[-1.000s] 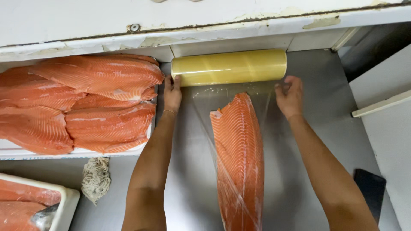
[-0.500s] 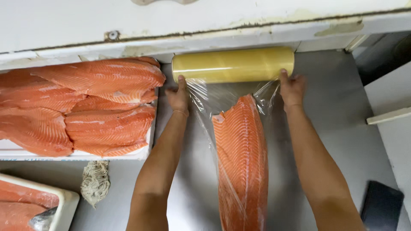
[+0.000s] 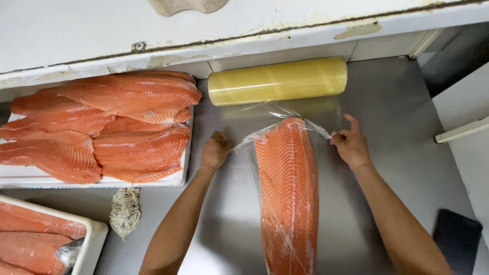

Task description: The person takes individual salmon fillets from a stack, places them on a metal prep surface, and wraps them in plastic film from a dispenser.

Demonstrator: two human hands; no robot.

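item: salmon fillet [image 3: 288,193], one long orange side, lying lengthwise mid-worktop [image 3: 392,102], thick end toward the far wall, partly sheathed in clear cling film [image 3: 285,114].
film: a loose sheet runs from the yellowish film roll [image 3: 277,81], which lies crosswise just beyond the fillet's top end; the sheet is drawn down over that end and puckers at both sides.
left hand [image 3: 215,150]: curled shut, pinching the film's left edge just beside the fillet, low to the worktop.
right hand [image 3: 350,144]: thumb and fingers pinching the right film edge, forefinger lifted, just beside the fillet's upper right.
surroundings: white tray [image 3: 91,181] to the left, stacked with more salmon fillets [image 3: 102,127]; a second white tray [image 3: 94,239] with fish at the near left corner; knotted string bundle [image 3: 125,210] between tray and left forearm; dark flat object [image 3: 456,231] at the near right; chipped white ledge [image 3: 204,35] along the back.
risks, as judged: uneven pull from the two hands could tear the thin film or bunch it into folds that cling to themselves; the roll sits free and may roll or skew toward the fillet under tension; slack at the sides may trap air and leave the thick end poorly sealed.
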